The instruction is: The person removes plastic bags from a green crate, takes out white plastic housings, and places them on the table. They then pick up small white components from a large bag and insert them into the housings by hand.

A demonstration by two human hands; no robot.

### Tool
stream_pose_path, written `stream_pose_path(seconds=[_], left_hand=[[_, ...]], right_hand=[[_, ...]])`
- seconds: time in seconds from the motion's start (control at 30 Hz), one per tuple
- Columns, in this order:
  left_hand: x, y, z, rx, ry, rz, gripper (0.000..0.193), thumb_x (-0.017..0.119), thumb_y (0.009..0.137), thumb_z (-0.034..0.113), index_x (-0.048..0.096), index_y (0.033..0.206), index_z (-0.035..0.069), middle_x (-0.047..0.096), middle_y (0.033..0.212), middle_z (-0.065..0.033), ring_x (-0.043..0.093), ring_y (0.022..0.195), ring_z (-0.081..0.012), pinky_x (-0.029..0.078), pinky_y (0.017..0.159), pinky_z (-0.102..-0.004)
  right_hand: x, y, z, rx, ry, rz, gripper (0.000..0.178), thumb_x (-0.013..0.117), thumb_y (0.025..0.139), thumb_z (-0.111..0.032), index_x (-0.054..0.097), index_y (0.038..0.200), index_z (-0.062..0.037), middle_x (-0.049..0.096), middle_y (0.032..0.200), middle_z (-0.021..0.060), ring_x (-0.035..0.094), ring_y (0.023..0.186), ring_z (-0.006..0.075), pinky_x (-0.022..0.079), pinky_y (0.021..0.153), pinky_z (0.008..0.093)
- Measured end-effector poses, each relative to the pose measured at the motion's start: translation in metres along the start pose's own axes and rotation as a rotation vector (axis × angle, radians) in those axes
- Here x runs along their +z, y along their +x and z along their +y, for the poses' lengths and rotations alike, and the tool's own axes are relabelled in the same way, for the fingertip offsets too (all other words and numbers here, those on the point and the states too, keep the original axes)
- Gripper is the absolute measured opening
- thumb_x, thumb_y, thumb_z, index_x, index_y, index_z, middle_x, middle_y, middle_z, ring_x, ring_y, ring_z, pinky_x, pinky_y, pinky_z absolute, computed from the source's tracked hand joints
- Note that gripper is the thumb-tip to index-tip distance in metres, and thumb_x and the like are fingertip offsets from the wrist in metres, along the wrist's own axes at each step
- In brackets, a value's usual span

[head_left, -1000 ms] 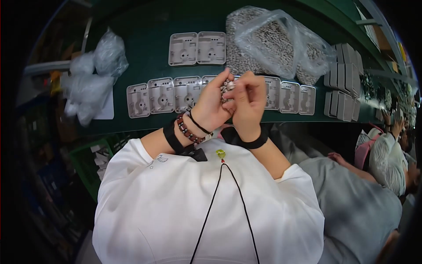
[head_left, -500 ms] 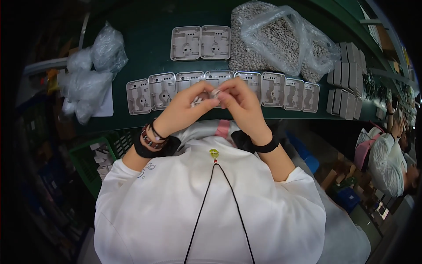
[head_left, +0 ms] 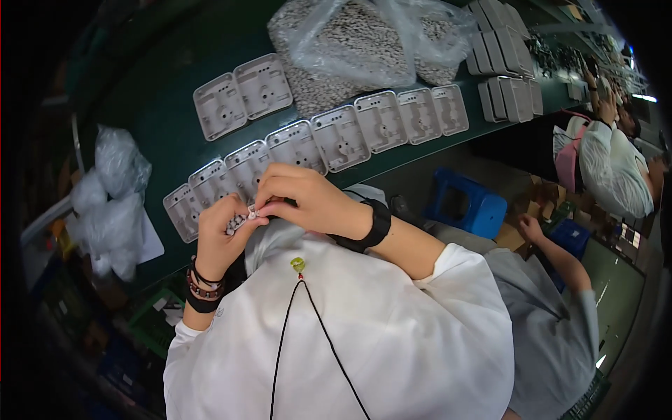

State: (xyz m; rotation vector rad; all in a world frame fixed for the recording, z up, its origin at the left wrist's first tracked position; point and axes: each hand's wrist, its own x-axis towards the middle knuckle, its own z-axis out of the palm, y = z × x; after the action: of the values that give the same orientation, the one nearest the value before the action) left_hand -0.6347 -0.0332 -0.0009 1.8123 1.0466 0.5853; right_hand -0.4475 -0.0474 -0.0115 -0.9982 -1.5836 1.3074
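Note:
My left hand [head_left: 215, 234] is closed around a small cluster of grey-white plastic pieces [head_left: 236, 224], which shows between its thumb and fingers. The thumb and forefinger of my right hand [head_left: 311, 199] pinch one such light piece [head_left: 252, 211] right at the left fingertips. Both hands are in front of a row of shallow grey rectangular housings [head_left: 380, 120], open side up, with small holes and a round boss inside. My hands and wrists partly cover the nearer housings at the row's left and middle. Behind the row lie two more housings [head_left: 220, 108], side by side.
A large clear plastic bag [head_left: 350, 52] full of similar small pieces lies on the green table [head_left: 164, 115]. Stacked grey housings [head_left: 502, 49] stand farther right. Bundled clear bags [head_left: 115, 210] are at left. A blue stool [head_left: 467, 203] and other people [head_left: 602, 157] are to the right.
My view has turned, so the row now slants up to the right. Both hands sit farther left, nearer the row's left end, still gripping the small pieces.

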Motion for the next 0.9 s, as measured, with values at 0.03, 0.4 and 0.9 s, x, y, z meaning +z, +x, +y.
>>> stream_pose_path(seconds=[0.03, 0.4, 0.9], left_hand=[[0.001, 0.005, 0.004, 0.024, 0.022, -0.013, 0.023, 0.071, 0.066, 0.009, 0.050, 0.070, 0.001, 0.050, 0.062, -0.0087, 0.049, 0.054, -0.0210, 0.038, 0.051, -0.0260], [0.073, 0.056, 0.046, -0.151, -0.068, 0.141, 0.024, 0.070, 0.071, 0.013, 0.050, 0.077, 0.002, 0.050, 0.066, -0.0040, 0.045, 0.057, -0.0121, 0.035, 0.054, -0.0217], [0.151, 0.116, 0.076, -0.350, -0.149, 0.282, 0.024, 0.067, 0.075, 0.014, 0.045, 0.079, 0.005, 0.045, 0.072, 0.0014, 0.039, 0.062, -0.0063, 0.033, 0.060, -0.0186]], right_hand=[[-0.004, -0.001, 0.002, 0.004, -0.002, 0.003, 0.012, 0.061, 0.071, 0.000, 0.059, 0.082, -0.0026, 0.054, 0.079, 0.0074, 0.054, 0.071, 0.0208, 0.044, 0.065, 0.0283], [-0.097, -0.008, 0.026, -0.087, 0.141, 0.128, 0.008, 0.065, 0.068, -0.002, 0.060, 0.074, -0.0024, 0.056, 0.074, 0.0062, 0.055, 0.069, 0.0185, 0.043, 0.061, 0.0266], [-0.389, -0.098, 0.158, -0.076, -1.238, -0.046, 0.007, 0.062, 0.064, -0.007, 0.057, 0.069, -0.0077, 0.049, 0.073, 0.0044, 0.050, 0.073, 0.0235, 0.040, 0.063, 0.0313]])
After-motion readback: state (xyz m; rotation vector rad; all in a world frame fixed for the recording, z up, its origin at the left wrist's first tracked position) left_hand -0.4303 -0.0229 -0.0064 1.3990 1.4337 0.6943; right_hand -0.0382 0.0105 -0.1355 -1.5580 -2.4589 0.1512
